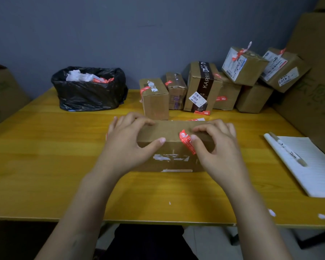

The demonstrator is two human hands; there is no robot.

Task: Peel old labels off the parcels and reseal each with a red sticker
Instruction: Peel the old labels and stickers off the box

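A brown cardboard parcel [172, 147] lies in the middle of the yellow table [45, 166]. Torn white label remnants [170, 158] show on its front face. A red sticker [187, 142] wraps over its top front edge, its upper end curling up. My left hand [129, 141] grips the parcel's left end, fingers over the top and thumb on the front. My right hand [217, 147] rests on the right end, its thumb pressing on the red sticker and its fingers curled over the top edge.
A black bin bag [88, 91] with peeled labels stands at the back left. Several parcels [203, 87] with red stickers and white labels are stacked at the back right. A notepad [311, 169] with a pen [287, 148] lies right. Large cartons flank both sides.
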